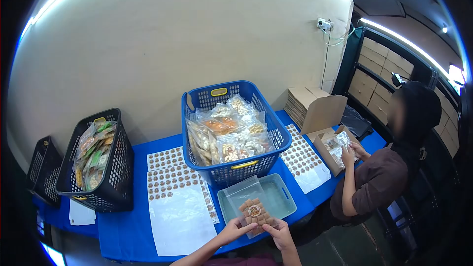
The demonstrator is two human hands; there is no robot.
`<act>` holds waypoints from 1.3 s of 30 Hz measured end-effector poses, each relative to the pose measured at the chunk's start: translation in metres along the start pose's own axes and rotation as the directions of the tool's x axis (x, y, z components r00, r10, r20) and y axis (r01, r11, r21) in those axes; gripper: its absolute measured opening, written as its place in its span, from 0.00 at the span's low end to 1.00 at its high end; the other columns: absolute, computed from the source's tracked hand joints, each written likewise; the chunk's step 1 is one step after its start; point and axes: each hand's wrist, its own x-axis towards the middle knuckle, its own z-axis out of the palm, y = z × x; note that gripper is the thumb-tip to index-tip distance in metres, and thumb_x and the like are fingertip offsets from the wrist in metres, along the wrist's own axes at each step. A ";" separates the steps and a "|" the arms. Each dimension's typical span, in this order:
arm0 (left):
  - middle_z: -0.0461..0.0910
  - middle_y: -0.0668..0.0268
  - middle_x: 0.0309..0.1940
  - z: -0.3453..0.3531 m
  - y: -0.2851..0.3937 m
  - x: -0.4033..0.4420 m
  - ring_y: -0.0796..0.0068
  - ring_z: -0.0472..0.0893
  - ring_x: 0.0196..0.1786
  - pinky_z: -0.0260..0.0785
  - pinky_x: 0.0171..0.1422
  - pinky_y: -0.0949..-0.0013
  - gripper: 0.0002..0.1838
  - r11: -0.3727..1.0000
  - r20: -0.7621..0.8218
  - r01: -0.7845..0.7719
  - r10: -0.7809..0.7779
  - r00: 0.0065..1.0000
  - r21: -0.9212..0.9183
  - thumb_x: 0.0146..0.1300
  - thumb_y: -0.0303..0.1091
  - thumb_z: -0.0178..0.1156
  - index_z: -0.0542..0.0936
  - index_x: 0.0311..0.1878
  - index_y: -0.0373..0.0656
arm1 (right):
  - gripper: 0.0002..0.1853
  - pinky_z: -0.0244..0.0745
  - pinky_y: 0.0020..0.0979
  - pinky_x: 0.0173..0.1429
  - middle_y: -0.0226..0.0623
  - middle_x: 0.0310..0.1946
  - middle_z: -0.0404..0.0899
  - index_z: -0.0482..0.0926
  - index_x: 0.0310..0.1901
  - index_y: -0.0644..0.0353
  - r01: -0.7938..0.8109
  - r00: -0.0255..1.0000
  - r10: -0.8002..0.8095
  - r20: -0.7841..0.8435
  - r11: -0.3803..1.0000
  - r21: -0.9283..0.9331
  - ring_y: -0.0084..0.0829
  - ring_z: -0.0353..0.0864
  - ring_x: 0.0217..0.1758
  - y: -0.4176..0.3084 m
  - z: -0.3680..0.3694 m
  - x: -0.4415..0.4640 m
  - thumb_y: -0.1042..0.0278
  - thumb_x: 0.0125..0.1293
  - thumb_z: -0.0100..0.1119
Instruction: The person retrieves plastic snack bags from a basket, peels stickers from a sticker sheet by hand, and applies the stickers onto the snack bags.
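Observation:
A clear plastic bag [256, 205] of small brown square pieces, with a round sticker on its front, is held at its lower edge by both hands. My left hand [233, 231] pinches the lower left side, and my right hand [280, 234] grips the lower right, thumbs on the front. The bag is over a shallow grey-green tray [286, 198]. Beyond the tray, a large blue basket [236, 172] holds many filled clear bags [229, 130]. Left of the tray lie sheets of round stickers [170, 182] with a white blank part.
A co-worker [377, 177] at the right handles a bag over an open cardboard box [330, 160]. More stickers [300, 155] lie by the blue basket. Flat cardboard [298, 106] is stacked behind. Black baskets [120, 182] stand at the left on the blue cloth [118, 226].

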 end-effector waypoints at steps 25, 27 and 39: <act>0.51 0.59 0.63 -0.154 0.056 0.041 0.62 0.64 0.61 0.66 0.55 0.64 0.35 0.947 -0.470 -0.284 0.322 0.822 0.152 0.57 0.29 0.57 0.50 0.65 0.43 | 0.23 0.62 0.23 0.36 0.35 0.39 0.70 0.60 0.60 0.59 0.305 0.744 -0.090 -0.662 0.927 0.216 0.22 0.68 0.33 0.005 -0.038 -0.007 0.70 0.62 0.46; 0.54 0.60 0.62 -0.169 0.036 0.009 0.66 0.69 0.57 0.68 0.50 0.70 0.30 0.901 -0.459 -0.372 0.434 0.776 0.224 0.59 0.27 0.55 0.55 0.63 0.43 | 0.23 0.61 0.22 0.37 0.34 0.38 0.70 0.60 0.60 0.59 0.290 0.766 -0.108 -0.633 0.938 0.191 0.21 0.68 0.32 0.004 -0.024 0.006 0.70 0.62 0.47; 0.73 0.65 0.46 -0.245 0.044 -0.218 0.79 0.74 0.46 0.64 0.47 0.78 0.13 0.863 -0.859 -0.284 0.477 0.183 0.419 0.61 0.24 0.50 0.69 0.50 0.37 | 0.30 0.61 0.25 0.43 0.34 0.32 0.68 0.45 0.66 0.59 0.524 0.707 -0.668 -0.232 0.715 -0.462 0.19 0.61 0.28 -0.026 0.131 0.055 0.71 0.63 0.42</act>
